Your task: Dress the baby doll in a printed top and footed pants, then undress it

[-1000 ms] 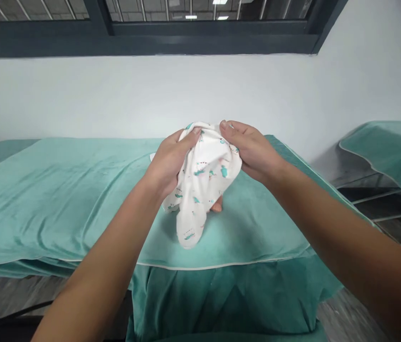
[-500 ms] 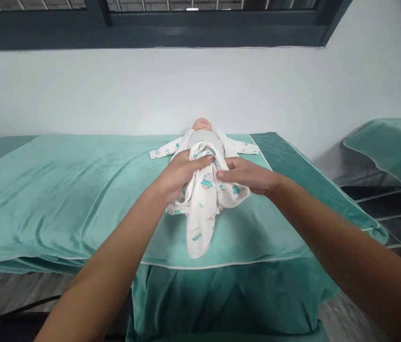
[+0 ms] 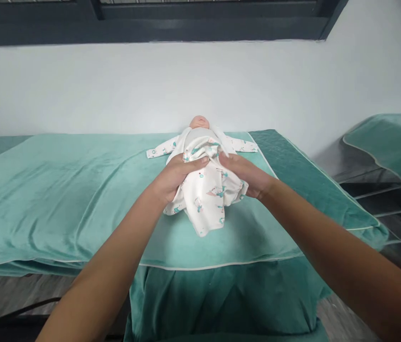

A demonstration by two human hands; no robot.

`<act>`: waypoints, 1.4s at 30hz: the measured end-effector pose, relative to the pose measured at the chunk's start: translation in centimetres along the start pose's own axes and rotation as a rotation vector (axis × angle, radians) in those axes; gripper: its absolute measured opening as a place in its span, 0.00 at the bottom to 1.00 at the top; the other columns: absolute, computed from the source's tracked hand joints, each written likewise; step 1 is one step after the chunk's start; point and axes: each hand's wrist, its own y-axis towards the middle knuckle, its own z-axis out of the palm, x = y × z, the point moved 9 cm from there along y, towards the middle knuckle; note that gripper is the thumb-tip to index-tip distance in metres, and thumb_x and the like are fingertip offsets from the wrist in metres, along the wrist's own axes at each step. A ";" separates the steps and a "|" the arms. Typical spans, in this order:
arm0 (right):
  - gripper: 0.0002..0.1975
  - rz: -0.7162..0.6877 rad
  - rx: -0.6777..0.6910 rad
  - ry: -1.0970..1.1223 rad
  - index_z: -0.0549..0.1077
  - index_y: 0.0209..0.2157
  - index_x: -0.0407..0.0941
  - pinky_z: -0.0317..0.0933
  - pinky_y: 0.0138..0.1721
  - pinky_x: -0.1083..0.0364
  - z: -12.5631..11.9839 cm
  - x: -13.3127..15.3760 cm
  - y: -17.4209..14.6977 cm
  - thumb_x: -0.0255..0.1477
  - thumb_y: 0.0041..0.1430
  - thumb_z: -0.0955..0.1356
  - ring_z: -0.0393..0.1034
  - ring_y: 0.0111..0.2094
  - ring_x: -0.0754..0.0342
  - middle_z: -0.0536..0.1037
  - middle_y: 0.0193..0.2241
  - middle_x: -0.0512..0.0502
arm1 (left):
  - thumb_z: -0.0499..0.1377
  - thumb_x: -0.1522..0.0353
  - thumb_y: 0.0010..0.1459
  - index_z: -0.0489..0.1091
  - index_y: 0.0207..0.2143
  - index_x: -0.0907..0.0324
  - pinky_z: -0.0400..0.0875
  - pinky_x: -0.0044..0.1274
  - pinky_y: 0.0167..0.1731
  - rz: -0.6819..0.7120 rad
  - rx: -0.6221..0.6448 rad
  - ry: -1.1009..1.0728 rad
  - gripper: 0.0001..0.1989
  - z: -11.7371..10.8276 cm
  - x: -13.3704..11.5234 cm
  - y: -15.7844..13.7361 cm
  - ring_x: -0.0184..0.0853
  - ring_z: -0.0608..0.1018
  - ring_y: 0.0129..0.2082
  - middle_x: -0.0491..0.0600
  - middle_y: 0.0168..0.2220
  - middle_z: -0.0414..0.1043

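A baby doll point(image 3: 199, 122) lies on its back on the bed, head toward the wall. Its arms are spread inside the sleeves of a white printed baby garment point(image 3: 205, 202), with a grey patch across the chest. My left hand point(image 3: 178, 175) grips the bunched lower part of the garment from the left, thumb on top. On the other side my right hand point(image 3: 243, 172) holds the same bunched cloth, its thumb near the middle. One leg of the garment hangs down toward me. The doll's legs are hidden under the cloth and my hands.
A light green sheet point(image 3: 89, 190) with darker green borders covers the bed. Behind it rises a white wall point(image 3: 172, 85) below a dark window frame point(image 3: 200, 26). At the right stands a metal rack point(image 3: 381, 192) with green cloth above it.
The dangling garment leg has been drawn up and looks shorter and more gathered. My hands stay at the cloth's two sides, having shifted slightly.
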 end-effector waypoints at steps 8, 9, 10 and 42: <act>0.20 -0.029 -0.121 -0.012 0.77 0.44 0.44 0.70 0.35 0.54 -1.2 0.2 -0.2 0.41 0.55 0.74 0.76 0.35 0.49 0.82 0.35 0.46 | 0.69 0.62 0.51 0.73 0.49 0.64 0.76 0.33 0.42 -0.069 0.043 -0.029 0.25 0.1 1.8 0.2 0.43 0.82 0.39 0.57 0.41 0.80; 0.20 -0.060 -0.139 0.021 0.77 0.46 0.45 0.70 0.36 0.53 -1.5 0.5 -0.1 0.42 0.55 0.73 0.76 0.37 0.49 0.82 0.36 0.45 | 0.70 0.63 0.49 0.73 0.49 0.64 0.76 0.33 0.43 -0.113 0.085 -0.017 0.26 0.3 2.2 0.0 0.44 0.82 0.40 0.58 0.42 0.80; 0.21 -0.087 -0.145 0.051 0.76 0.48 0.45 0.70 0.38 0.53 -1.8 0.7 0.0 0.42 0.56 0.73 0.76 0.38 0.48 0.82 0.37 0.45 | 0.71 0.65 0.48 0.73 0.49 0.65 0.76 0.33 0.43 -0.156 0.125 -0.003 0.27 0.5 2.6 -0.3 0.45 0.82 0.41 0.59 0.43 0.80; 0.19 0.225 -0.411 0.053 0.78 0.39 0.42 0.66 0.34 0.53 -5.0 -12.2 -6.4 0.38 0.46 0.77 0.75 0.32 0.48 0.82 0.34 0.44 | 0.54 0.65 0.58 0.74 0.31 0.62 0.65 0.27 0.35 -0.165 -0.021 1.253 0.12 -0.1 4.9 0.5 0.42 0.77 0.38 0.56 0.36 0.78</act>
